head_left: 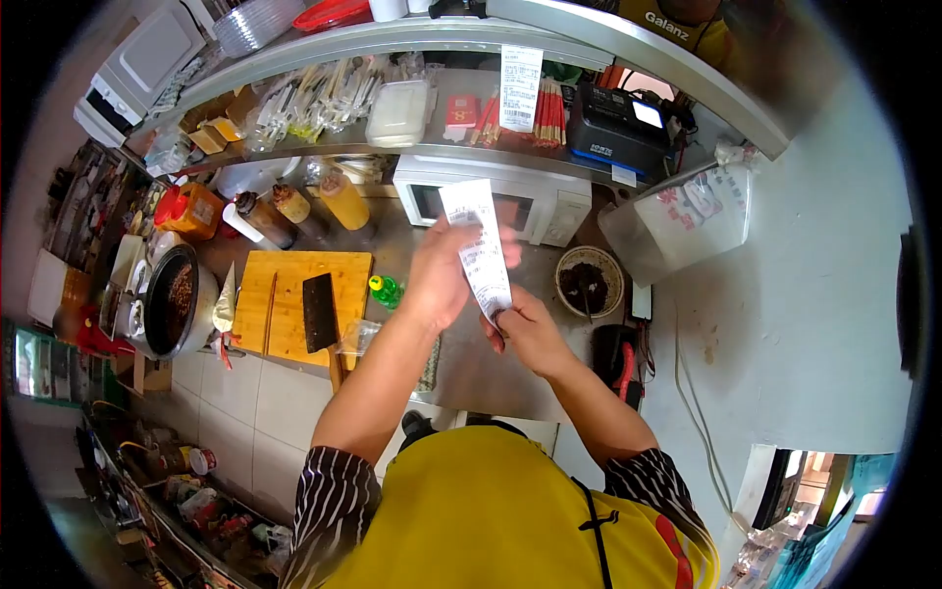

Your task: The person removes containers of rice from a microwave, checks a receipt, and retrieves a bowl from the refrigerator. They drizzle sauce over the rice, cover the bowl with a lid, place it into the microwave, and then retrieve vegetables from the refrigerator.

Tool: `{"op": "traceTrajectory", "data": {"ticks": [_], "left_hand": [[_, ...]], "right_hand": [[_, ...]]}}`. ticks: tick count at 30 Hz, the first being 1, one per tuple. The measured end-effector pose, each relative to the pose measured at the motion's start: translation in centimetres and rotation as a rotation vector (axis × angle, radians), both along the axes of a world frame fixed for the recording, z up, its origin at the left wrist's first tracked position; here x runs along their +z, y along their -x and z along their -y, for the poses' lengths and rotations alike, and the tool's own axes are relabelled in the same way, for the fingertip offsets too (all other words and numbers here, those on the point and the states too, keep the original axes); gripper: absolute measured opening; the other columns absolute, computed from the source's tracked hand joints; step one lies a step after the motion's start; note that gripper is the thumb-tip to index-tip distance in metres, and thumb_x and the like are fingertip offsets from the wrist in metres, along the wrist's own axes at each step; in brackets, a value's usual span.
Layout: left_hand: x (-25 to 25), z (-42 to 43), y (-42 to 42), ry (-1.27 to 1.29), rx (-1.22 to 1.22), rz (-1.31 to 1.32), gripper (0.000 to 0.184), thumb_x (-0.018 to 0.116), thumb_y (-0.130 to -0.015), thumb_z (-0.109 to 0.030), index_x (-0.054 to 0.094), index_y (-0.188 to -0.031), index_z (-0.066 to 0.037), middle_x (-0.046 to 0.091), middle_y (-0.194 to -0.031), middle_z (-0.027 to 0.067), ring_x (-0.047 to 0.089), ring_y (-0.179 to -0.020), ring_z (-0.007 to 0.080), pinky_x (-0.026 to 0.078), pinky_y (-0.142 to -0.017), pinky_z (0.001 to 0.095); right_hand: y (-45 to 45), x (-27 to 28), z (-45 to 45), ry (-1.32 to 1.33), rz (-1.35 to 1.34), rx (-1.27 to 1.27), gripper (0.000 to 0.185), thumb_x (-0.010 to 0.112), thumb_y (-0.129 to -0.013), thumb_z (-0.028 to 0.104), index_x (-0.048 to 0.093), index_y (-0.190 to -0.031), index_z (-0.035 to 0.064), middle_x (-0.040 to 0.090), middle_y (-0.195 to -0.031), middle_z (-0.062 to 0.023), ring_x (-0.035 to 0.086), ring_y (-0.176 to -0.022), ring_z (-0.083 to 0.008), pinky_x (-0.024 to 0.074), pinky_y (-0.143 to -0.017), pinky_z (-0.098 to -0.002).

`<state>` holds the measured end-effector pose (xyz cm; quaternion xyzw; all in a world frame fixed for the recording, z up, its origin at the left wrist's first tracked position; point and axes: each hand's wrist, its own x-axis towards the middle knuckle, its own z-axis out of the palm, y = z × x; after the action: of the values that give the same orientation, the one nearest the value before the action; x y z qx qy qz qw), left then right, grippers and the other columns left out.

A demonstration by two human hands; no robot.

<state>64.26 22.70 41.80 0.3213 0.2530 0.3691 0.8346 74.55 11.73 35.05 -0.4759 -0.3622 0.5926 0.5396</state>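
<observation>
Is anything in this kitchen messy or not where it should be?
Yes, two things. The cleaver lies on the cutting board with its handle sticking out past the front edge, so it could perhaps get bumped. The wall on the right has brownish marks, maybe old splashes.

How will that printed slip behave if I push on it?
The slip is likely floppy and very light, being a long, thin paper strip. It may crease or tear if pulled, since the left hand and right hand both grip it.
</observation>
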Motion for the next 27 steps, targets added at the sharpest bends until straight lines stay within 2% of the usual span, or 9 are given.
{"op": "traceTrajectory", "data": {"ticks": [5,6,12,15,17,20,24,25,27], "left_hand": [[-2.6,-0.7,-0.9,0.090,0.038,-0.055,0.020,0.044,-0.081,-0.001,0.052,-0.098,0.003,0.055,-0.071,0.0116,0.053,-0.060,0.0217,0.048,-0.060,0.0363],[-2.2,-1.4,-1.2,0.136,0.108,-0.003,0.014,0.042,-0.080,0.001,0.050,-0.092,0.001,0.049,-0.067,0.0082,0.045,-0.056,0.0187,0.042,-0.056,0.0337],[-0.7,-5.5,-0.4,-0.008,0.242,0.085,0.015,0.040,-0.082,0.000,0.051,-0.093,-0.001,0.050,-0.067,0.0071,0.048,-0.056,0.0184,0.045,-0.056,0.0306],[1.1,-7.2,1.9,-0.265,0.504,0.099,0.015,0.047,-0.090,-0.006,0.052,-0.103,-0.001,0.059,-0.085,0.0101,0.058,-0.079,0.0200,0.048,-0.075,0.0309],[2.3,-6.8,4.2,-0.375,0.660,-0.092,0.018,0.050,-0.091,-0.011,0.051,-0.107,-0.002,0.059,-0.094,0.0100,0.057,-0.088,0.0207,0.045,-0.086,0.0341],[-1.3,-4.5,9.1,-0.580,0.488,-0.277,0.014,0.054,-0.089,-0.011,0.054,-0.101,-0.002,0.058,-0.092,0.0064,0.056,-0.087,0.0175,0.044,-0.084,0.0318],[-6.3,3.4,14.7,-0.423,0.189,-0.594,0.012,0.054,-0.090,-0.012,0.055,-0.095,-0.001,0.057,-0.086,0.0061,0.056,-0.083,0.0162,0.045,-0.079,0.0311],[-9.1,5.3,16.4,-0.376,0.182,-0.552,0.013,0.055,-0.091,-0.011,0.056,-0.096,0.001,0.059,-0.086,0.0073,0.058,-0.083,0.0164,0.047,-0.080,0.0308],[-12.8,9.3,20.0,-0.227,0.193,-0.741,0.018,0.054,-0.092,-0.010,0.056,-0.101,0.005,0.062,-0.090,0.0120,0.061,-0.084,0.0192,0.050,-0.079,0.0324]], "right_hand": [[0.6,-3.4,-0.7,-0.055,0.317,-0.075,0.012,0.040,-0.086,0.004,0.049,-0.094,0.0015,0.054,-0.071,-0.0087,0.054,-0.060,-0.0194,0.0427,-0.056,-0.0344],[0.8,-3.7,-0.9,-0.082,0.422,-0.097,0.012,0.041,-0.087,0.006,0.048,-0.095,0.0010,0.054,-0.071,-0.0099,0.055,-0.061,-0.0209,0.0430,-0.057,-0.0362],[0.3,-2.3,-4.1,-0.146,0.710,-0.102,0.014,0.044,-0.087,0.009,0.049,-0.096,-0.0011,0.057,-0.072,-0.0118,0.059,-0.065,-0.0215,0.0446,-0.059,-0.0380],[-0.9,-4.4,-7.6,-0.100,0.362,0.015,0.014,0.043,-0.088,0.009,0.050,-0.095,-0.0009,0.057,-0.070,-0.0086,0.057,-0.060,-0.0169,0.0445,-0.054,-0.0336],[-2.3,-5.8,-11.4,-0.236,0.182,-0.066,0.014,0.043,-0.089,0.011,0.051,-0.093,0.0002,0.056,-0.069,-0.0047,0.053,-0.055,-0.0122,0.0434,-0.049,-0.0283],[-3.7,-2.2,-16.5,-0.215,0.135,-0.243,0.019,0.042,-0.091,0.018,0.051,-0.092,0.0012,0.053,-0.068,-0.0043,0.050,-0.051,-0.0120,0.0413,-0.046,-0.0265],[-4.8,-0.4,-22.0,-0.229,0.103,-0.341,0.022,0.046,-0.091,0.021,0.054,-0.087,0.0010,0.049,-0.065,-0.0024,0.043,-0.050,-0.0106,0.0353,-0.047,-0.0250],[-4.9,-0.3,-22.8,-0.234,0.097,-0.363,0.021,0.046,-0.091,0.020,0.054,-0.087,0.0009,0.049,-0.065,-0.0023,0.043,-0.050,-0.0102,0.0350,-0.046,-0.0246],[-4.8,-0.1,-24.0,-0.277,0.094,-0.428,0.020,0.044,-0.091,0.019,0.052,-0.086,0.0015,0.049,-0.064,-0.0028,0.044,-0.050,-0.0103,0.0356,-0.045,-0.0250]]}}
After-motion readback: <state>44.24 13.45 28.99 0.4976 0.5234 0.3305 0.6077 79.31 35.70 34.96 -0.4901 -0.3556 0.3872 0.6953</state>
